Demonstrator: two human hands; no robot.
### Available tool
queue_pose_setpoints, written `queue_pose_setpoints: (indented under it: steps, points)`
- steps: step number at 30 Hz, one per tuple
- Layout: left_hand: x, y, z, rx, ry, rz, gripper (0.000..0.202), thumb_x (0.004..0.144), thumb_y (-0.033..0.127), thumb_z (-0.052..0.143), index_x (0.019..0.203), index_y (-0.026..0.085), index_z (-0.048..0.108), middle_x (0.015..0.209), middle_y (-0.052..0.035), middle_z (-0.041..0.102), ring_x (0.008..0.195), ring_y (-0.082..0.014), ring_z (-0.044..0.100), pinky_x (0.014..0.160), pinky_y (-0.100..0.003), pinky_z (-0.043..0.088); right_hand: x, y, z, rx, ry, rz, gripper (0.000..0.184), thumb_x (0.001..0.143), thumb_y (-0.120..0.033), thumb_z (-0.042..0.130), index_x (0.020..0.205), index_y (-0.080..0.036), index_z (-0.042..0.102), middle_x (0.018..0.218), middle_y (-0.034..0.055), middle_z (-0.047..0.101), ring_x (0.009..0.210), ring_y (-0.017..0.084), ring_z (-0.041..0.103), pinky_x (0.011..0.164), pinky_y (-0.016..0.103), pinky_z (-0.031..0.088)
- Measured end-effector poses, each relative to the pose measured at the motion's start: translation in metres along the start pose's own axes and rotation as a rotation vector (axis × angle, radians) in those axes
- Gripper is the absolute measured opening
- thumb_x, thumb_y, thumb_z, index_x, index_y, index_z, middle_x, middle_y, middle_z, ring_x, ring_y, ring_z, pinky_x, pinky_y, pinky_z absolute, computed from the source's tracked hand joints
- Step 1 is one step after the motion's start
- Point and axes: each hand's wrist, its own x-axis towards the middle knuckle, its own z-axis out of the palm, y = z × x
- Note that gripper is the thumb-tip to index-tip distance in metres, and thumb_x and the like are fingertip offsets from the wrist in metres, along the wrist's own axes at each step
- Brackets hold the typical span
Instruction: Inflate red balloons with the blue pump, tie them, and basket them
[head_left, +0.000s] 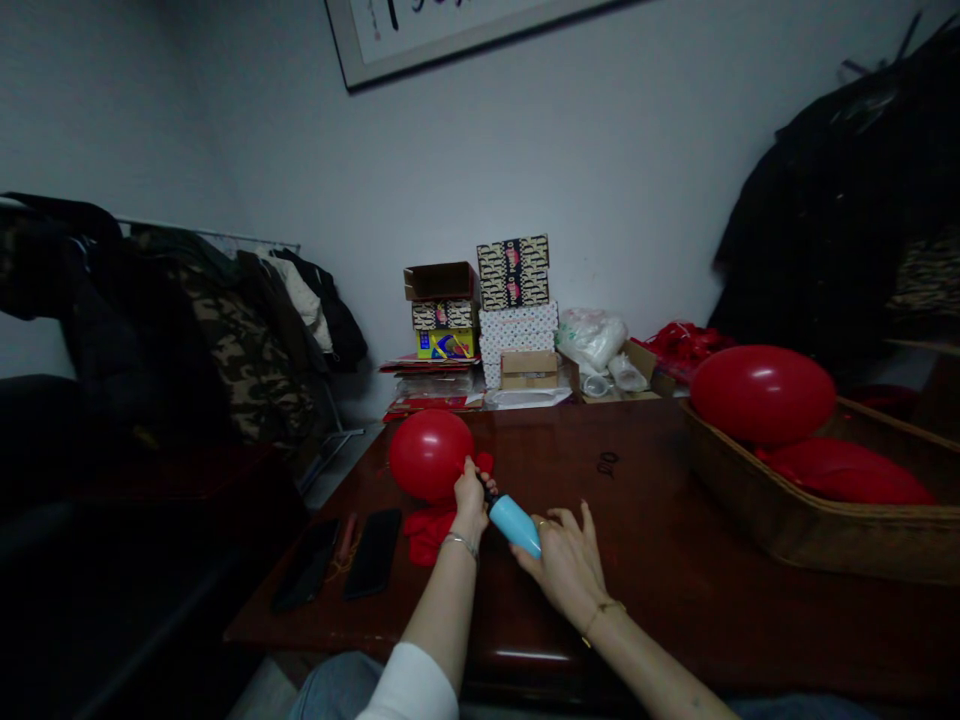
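A round, inflated red balloon [431,455] is over the left part of the table. My left hand [470,495] is closed at its neck, where the black nozzle end of a light blue hand pump [514,524] meets it. The pump slants down to my right hand [566,560]. That hand grips its near end between thumb and palm, with some fingers stretched out. Crumpled red pieces [427,532], which look like limp balloons, lie under and beside the inflated one.
A wicker basket [802,540] at the right of the brown table [637,620] holds large red balloons [763,395]. Two dark phones [373,553] lie left of my arm. Black bands [607,463] lie farther back. Stacked boxes [517,330] stand by the wall.
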Motion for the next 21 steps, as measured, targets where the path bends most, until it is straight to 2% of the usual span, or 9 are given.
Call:
queue_pose_setpoints:
  steps: [5, 11, 21]
  points:
    - [0.001, 0.003, -0.002, 0.008, 0.018, -0.001, 0.036, 0.082, 0.046, 0.055, 0.067, 0.019, 0.039, 0.046, 0.0072, 0.039, 0.033, -0.0054, 0.037, 0.033, -0.016, 0.029, 0.002, -0.003, 0.007, -0.010, 0.028, -0.004, 0.038, 0.082, -0.048, 0.048, 0.098, -0.017, 0.065, 0.089, 0.0080, 0.070, 0.102, 0.025, 0.053, 0.108, 0.051, 0.009]
    - [0.010, 0.005, -0.003, 0.012, 0.025, 0.004, 0.032, 0.086, 0.042, 0.051, 0.068, 0.019, 0.039, 0.046, 0.0076, 0.038, 0.032, -0.0049, 0.034, 0.032, -0.015, 0.027, -0.008, -0.001, 0.000, 0.014, 0.005, 0.006, 0.036, 0.082, -0.045, 0.050, 0.102, -0.019, 0.064, 0.090, 0.0067, 0.070, 0.103, 0.025, 0.053, 0.108, 0.051, 0.010]
    - [0.019, 0.027, -0.010, -0.015, 0.047, 0.031, 0.030, 0.088, 0.040, 0.049, 0.068, 0.019, 0.038, 0.047, 0.0080, 0.035, 0.032, -0.0048, 0.033, 0.032, -0.015, 0.025, -0.053, 0.028, -0.016, 0.047, 0.004, -0.009, 0.038, 0.079, -0.043, 0.055, 0.109, -0.020, 0.062, 0.097, 0.0049, 0.070, 0.105, 0.025, 0.054, 0.109, 0.053, 0.011]
